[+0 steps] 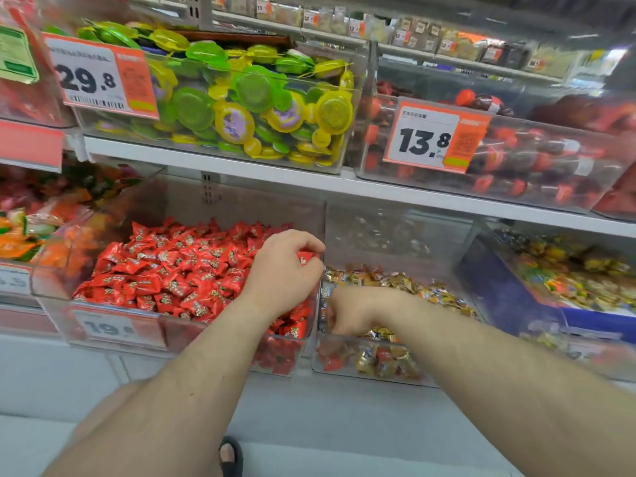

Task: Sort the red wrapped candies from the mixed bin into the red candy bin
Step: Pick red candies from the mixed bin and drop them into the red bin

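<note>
The red candy bin [113, 330], a clear plastic box on the lower shelf, is heaped with red wrapped candies [172, 270]. My left hand [285, 270] hovers over its right end, fingers curled around a red wrapped candy [305, 258]. To the right is the mixed bin [371, 373], holding gold wrapped candies [395, 280] and a few red ones [332, 363] at its front. My right hand [347, 313] reaches down into the mixed bin at its left front, fingers curled downward and hidden among the candies.
The shelf above carries a bin of green and yellow cups [241, 105] and a bin of dark red sweets [516, 160]. Orange candies [31, 228] fill a bin on the left, mixed yellow ones [568, 270] on the right. My sandalled foot [230, 456] stands below.
</note>
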Available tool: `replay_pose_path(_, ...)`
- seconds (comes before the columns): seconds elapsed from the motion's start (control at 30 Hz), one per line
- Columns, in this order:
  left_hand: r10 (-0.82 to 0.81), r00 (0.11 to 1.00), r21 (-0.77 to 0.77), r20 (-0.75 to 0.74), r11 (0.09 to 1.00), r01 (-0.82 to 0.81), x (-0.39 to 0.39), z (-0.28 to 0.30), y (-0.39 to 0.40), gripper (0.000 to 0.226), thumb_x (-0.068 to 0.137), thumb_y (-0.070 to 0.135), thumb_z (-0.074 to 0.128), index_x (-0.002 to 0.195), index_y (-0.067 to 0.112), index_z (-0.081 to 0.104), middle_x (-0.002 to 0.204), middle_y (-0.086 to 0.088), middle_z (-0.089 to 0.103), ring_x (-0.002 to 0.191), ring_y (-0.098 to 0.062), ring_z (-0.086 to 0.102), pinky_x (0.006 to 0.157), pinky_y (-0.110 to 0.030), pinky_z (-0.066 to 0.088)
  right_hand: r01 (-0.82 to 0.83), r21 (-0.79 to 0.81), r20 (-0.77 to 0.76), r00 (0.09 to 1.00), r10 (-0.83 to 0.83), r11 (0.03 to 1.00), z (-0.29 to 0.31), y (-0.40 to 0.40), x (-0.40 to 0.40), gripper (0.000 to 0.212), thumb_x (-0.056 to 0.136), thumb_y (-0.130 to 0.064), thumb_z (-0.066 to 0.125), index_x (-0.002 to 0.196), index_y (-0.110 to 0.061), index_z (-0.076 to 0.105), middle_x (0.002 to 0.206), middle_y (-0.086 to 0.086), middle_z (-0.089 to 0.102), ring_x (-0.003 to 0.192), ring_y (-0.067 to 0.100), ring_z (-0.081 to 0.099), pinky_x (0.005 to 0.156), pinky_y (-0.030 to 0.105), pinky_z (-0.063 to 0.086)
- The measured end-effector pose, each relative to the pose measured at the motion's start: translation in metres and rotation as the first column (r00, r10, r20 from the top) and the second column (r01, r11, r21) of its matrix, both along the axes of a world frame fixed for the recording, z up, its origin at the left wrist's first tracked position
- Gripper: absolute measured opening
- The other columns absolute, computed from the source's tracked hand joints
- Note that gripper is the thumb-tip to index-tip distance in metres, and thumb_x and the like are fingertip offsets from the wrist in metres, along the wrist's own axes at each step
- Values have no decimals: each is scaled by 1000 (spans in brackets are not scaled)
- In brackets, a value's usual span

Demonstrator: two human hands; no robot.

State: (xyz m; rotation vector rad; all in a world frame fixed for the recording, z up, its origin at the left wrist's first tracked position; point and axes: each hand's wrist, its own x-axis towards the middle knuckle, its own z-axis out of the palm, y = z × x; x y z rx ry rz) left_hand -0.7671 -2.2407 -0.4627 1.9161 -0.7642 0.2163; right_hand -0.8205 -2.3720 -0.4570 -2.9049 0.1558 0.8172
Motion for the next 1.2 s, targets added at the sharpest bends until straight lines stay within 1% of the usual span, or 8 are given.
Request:
replay_pose_path(0.2, -17, 1000, 41, 21, 999, 16, -2, 1, -10, 22, 79, 6, 61, 90, 22, 71, 96, 6, 66, 95, -18, 59, 88, -34, 47, -44, -43, -123, 992, 38, 998, 3, 3, 10, 42, 76, -51, 78, 61, -19, 57, 68, -7, 54, 64, 13, 52, 67, 30, 44)
replay_pose_path(0.43, -34, 999, 68, 30, 997, 32, -7, 4, -20, 20, 80, 10, 59, 89, 23, 71, 95, 8, 67, 100, -17, 58, 89, -30, 44, -87, -35, -165, 983, 80, 996, -10, 1, 11, 33, 79, -35, 78, 59, -20, 57, 58, -8, 57, 55, 11, 52, 56, 27, 44)
replay_pose_path(0.63, -64, 995, 110, 77, 992, 55, -16, 8, -24, 26, 73, 27, 47, 87, 29, 68, 90, 20, 59, 103, -14, 51, 96, -39, 41, -156, -178, -91, 986, 141, 972, -23, 4, 15, 43, 81, -38, 77, 113, -12, 62, 108, 6, 61, 100, 25, 58, 88, 34, 51)
replay_pose_path(0.7, -80, 992, 123, 97, 990, 68, -17, 8, -24, 24, 74, 27, 48, 88, 30, 67, 86, 25, 56, 101, -11, 49, 97, -42, 41, -62, -254, -22, 998, 58, 965, -25, -5, 17, 37, 80, -31, 76, 110, -11, 64, 108, 3, 63, 94, 23, 61, 81, 34, 54)
replay_pose_path(0.8, -103, 988, 131, 117, 988, 87, -20, 7, -26, 23, 74, 25, 49, 86, 31, 67, 82, 32, 50, 97, -8, 45, 97, -44, 41, 100, -288, 78, 994, -81, 952, -32, -20, 21, 9, 81, -17, 63, 79, -13, 55, 81, 0, 57, 65, 17, 53, 64, 30, 49)
replay_pose_path(0.93, -120, 985, 145, 122, 984, 102, -23, 6, -27, 21, 76, 23, 52, 87, 29, 69, 81, 29, 50, 102, -13, 49, 97, -43, 41, 133, -187, 37, 991, -128, 973, -42, -26, 29, 29, 67, -38, 63, 87, -17, 59, 83, 0, 60, 72, 19, 58, 72, 33, 56)
replay_pose_path(1.1, -136, 983, 222, 122, 969, 107, -20, 6, -26, 18, 84, 13, 59, 91, 26, 70, 88, 22, 56, 102, -11, 47, 96, -32, 38, 103, -199, 57, 994, -93, 975, -42, -27, 30, 22, 78, -33, 67, 83, -12, 61, 79, 3, 59, 68, 20, 56, 67, 31, 54)
replay_pose_path(1.2, -163, 978, 288, 131, 950, 120, -15, 9, -20, 16, 86, 15, 59, 91, 26, 68, 81, 23, 53, 93, -9, 46, 85, -27, 39, 326, 102, 282, 896, -342, 940, -12, -42, 7, 31, 71, -36, 80, 84, -10, 68, 76, 2, 64, 67, 20, 58, 64, 29, 50)
